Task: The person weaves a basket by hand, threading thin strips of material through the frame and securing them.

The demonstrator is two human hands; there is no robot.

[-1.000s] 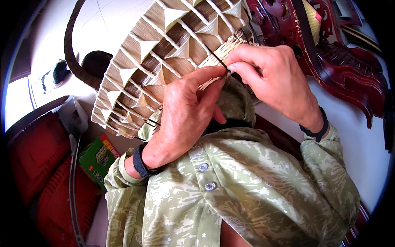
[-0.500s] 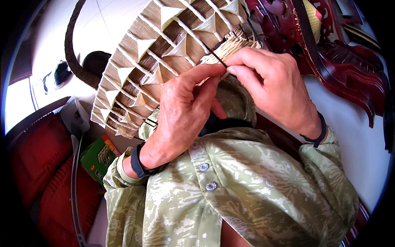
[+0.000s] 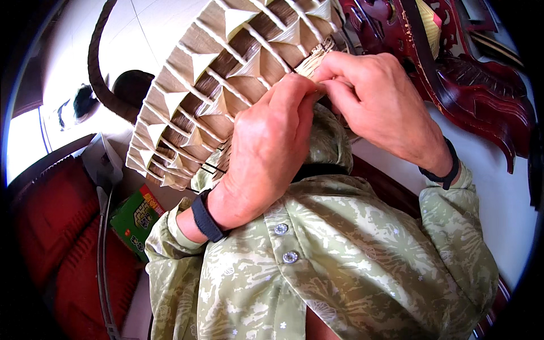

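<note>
My left fingers (image 3: 301, 86) and right fingers (image 3: 335, 67) pinch closed, their grip's contents hidden, at the lower-right edge of one tan, white-ribbed woven piece (image 3: 195, 106), pale tiled floor (image 3: 148, 31) stretching beyond its upper-left edge.

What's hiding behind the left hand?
Past the edges of the left hand, you can see the beige woven piece with triangles at upper left and the green patterned shirt below. What lies straight behind the hand is covered, so I can't tell.
</note>
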